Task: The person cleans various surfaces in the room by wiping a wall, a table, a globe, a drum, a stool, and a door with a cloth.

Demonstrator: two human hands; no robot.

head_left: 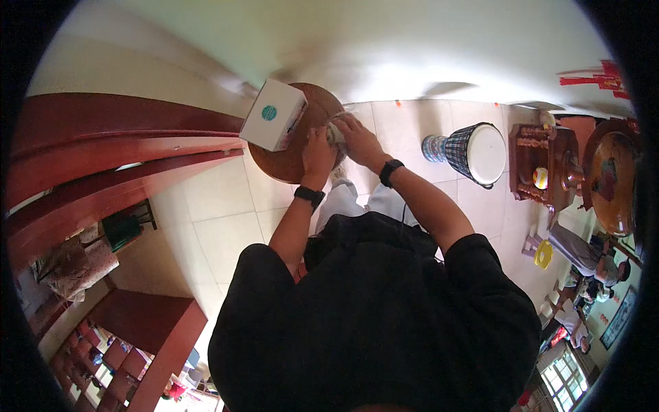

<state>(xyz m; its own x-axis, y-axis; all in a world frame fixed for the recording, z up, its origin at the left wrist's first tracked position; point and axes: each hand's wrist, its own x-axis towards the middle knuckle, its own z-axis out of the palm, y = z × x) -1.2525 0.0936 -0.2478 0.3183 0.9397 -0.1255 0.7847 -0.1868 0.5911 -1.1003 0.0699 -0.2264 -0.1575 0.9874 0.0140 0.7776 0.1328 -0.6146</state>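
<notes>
My left hand (317, 159) and my right hand (360, 141) come together over the edge of a round brown wooden tabletop (316, 103). Between them is a small pale, greenish-white object (335, 133), partly covered by my fingers; its kind cannot be made out. The right fingers curl over its top and far side, while the left fingers close in on its near left side. Just left of my hands a white box (264, 113) with a round teal label sits on the tabletop. Both wrists wear dark bands.
A goblet drum (484, 154) with a white head is on the tiled floor (226, 237) to the right, before carved wooden furniture (542, 168). Red-brown wooden panels (130, 158) run along the left. A yellow-topped stool (544, 254) and several people are at far right.
</notes>
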